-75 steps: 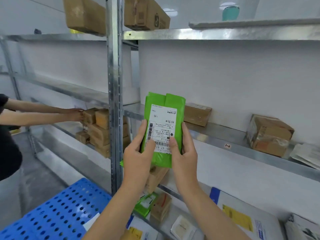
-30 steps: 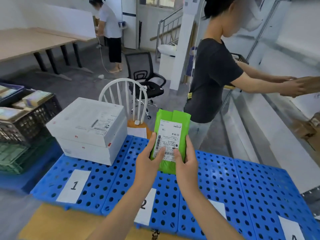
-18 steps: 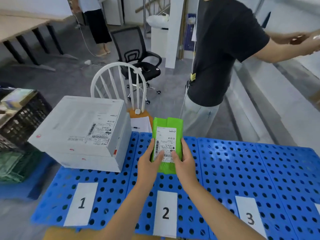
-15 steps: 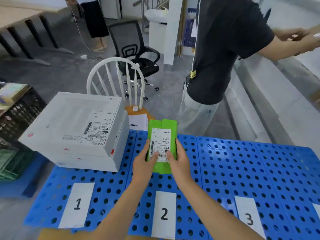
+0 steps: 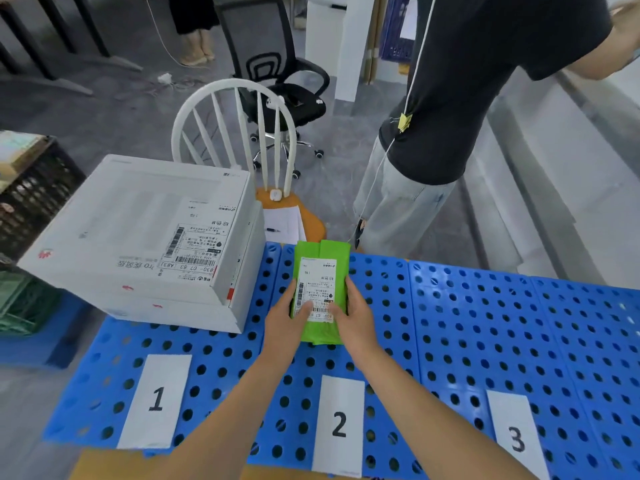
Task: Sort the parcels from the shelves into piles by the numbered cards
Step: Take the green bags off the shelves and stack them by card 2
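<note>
A green parcel [image 5: 322, 271] with a white shipping label is held low over the blue perforated platform [image 5: 485, 323], above card 2 [image 5: 339, 424]. My left hand [image 5: 285, 322] grips its left edge with the thumb on the label. My right hand [image 5: 353, 318] grips its right edge, thumb also on the label. Card 1 [image 5: 156, 400] lies at the left and card 3 [image 5: 516, 438] at the right. Two stacked white boxes [image 5: 145, 233] stand behind card 1.
A person in a black shirt [image 5: 467, 81] stands just behind the platform at the right, reaching right. A white chair [image 5: 235, 133] with papers on its seat and a black office chair [image 5: 273, 71] stand behind. A dark crate [image 5: 31, 188] sits at the far left.
I have turned from the shelves to the blue platform. Both hands have carried the green parcel down and forward until it hangs low over the area behind card 2.
</note>
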